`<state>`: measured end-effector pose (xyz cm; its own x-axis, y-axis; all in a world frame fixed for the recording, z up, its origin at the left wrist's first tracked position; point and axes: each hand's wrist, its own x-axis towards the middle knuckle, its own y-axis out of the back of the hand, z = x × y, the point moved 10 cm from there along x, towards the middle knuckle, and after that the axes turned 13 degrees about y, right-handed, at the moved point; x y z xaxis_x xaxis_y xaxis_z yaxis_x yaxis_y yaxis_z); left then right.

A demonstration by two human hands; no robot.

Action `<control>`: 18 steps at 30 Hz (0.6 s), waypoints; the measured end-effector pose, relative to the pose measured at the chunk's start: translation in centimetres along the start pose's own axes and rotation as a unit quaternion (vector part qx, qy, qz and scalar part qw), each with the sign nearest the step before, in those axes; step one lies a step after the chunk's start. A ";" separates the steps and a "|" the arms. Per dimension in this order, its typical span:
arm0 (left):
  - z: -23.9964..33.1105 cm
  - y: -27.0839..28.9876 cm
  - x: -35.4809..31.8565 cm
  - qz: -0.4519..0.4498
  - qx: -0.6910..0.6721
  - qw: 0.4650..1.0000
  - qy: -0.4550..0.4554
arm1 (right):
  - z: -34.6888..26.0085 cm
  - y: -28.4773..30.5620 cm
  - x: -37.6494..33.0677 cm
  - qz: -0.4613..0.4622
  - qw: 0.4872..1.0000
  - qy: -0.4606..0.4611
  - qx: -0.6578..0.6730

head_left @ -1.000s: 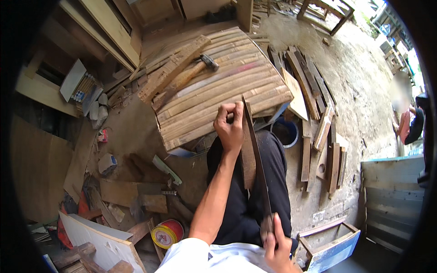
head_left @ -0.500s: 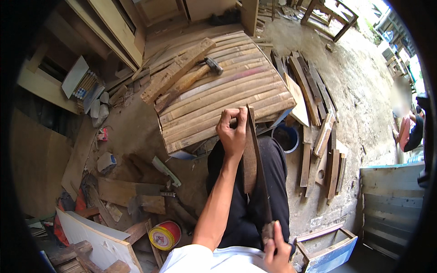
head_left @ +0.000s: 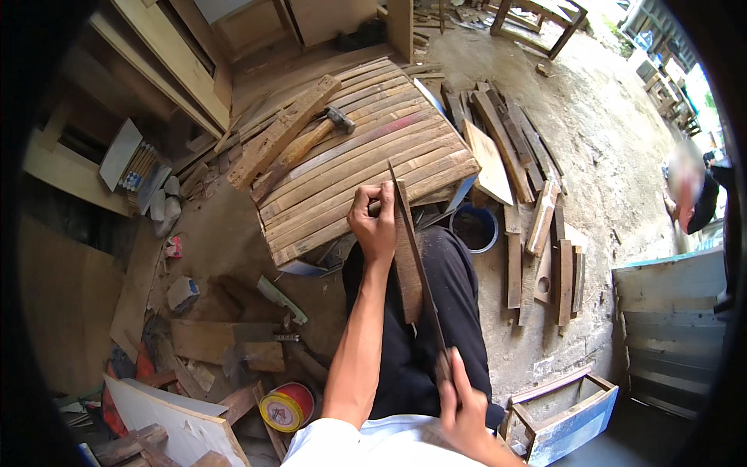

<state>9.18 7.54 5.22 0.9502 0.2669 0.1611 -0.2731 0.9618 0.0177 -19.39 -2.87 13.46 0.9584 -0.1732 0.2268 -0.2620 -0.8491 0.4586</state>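
Observation:
My left hand (head_left: 374,224) is closed around the far end of a narrow brown piece of wood (head_left: 406,282), at the near edge of the slatted wooden table (head_left: 311,226). The wood slopes down over my lap. My right hand (head_left: 464,411), low and close to my body, grips the handle of a hand saw (head_left: 422,279). Its long dark blade lies along the right side of the wood, with the tip reaching past my left fingers. A hammer (head_left: 310,140) and a thick timber offcut (head_left: 284,131) rest on the tabletop.
Wood strips (head_left: 506,140) lie on the floor at right, beside a blue-rimmed bucket (head_left: 476,251). A wooden drawer box (head_left: 572,424) sits at lower right, a red and yellow tin (head_left: 282,410) at lower left. Scrap boards (head_left: 210,338) clutter the left. Another person (head_left: 691,191) is at far right.
The saw and my right hand have slid forward along the wood, so the tip now pokes farther beyond my left hand. My left hand keeps its hold; the view has shifted slightly.

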 end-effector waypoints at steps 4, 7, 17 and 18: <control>0.0 0.0 0.0 -0.005 -0.005 1.000 0.000 | 1.3 -1.6 4.8 0.002 1.000 -0.002 0.013; 0.0 0.1 0.2 -0.017 0.005 1.000 0.023 | 2.9 -3.8 15.9 0.097 0.987 0.122 0.044; 0.0 0.0 -0.2 -0.004 -0.030 0.999 -0.015 | -0.6 -0.1 -2.1 -0.027 1.000 0.005 -0.007; 0.3 0.2 -0.1 0.014 0.006 0.999 -0.033 | -0.9 -0.6 -0.5 -0.026 0.999 0.028 -0.006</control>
<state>8.98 7.72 5.46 0.9301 0.2894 0.2263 -0.3022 0.9530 0.0231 -19.75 -1.82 13.80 0.9631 -0.1006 0.2496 -0.2136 -0.8500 0.4815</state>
